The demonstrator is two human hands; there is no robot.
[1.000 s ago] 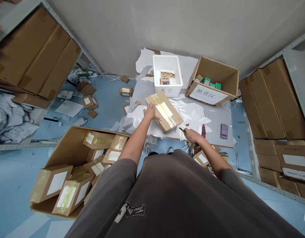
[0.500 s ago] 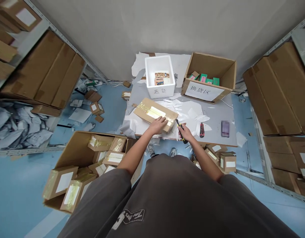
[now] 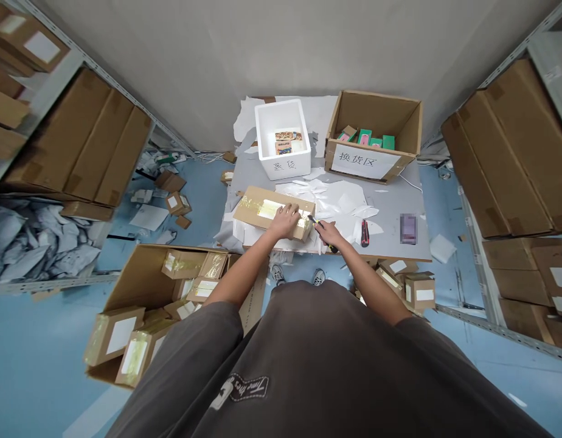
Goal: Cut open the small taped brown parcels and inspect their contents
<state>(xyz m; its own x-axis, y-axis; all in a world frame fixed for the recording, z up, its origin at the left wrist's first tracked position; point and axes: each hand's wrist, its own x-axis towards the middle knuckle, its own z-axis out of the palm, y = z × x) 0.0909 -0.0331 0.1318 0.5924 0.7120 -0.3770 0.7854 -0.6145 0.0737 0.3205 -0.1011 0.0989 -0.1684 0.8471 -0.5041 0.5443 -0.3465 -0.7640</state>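
Note:
A taped cardboard box (image 3: 253,208) with a white label lies at the front of the table, turned slightly. My left hand (image 3: 285,220) rests on top of it, fingers spread over the label's right part. In my right hand (image 3: 329,233) is a black and yellow utility knife (image 3: 318,226), gripped by the handle. The knife's tip reaches the taped right end of the box; whether the blade cuts in is too small to tell. Beside that hand, a red and black utility knife (image 3: 365,233) lies on the table.
Behind the box stand a white foam box (image 3: 285,166) with small packages and an open carton (image 3: 402,163) holding green boxes. Torn white paper (image 3: 349,198) covers part of the table. A large carton of parcels (image 3: 126,277) sits at lower left; shelves flank both sides.
The box has turned a little so its long side lies more level. My right hand has brought the knife's tip onto the box's right end. The whole view has shifted slightly.

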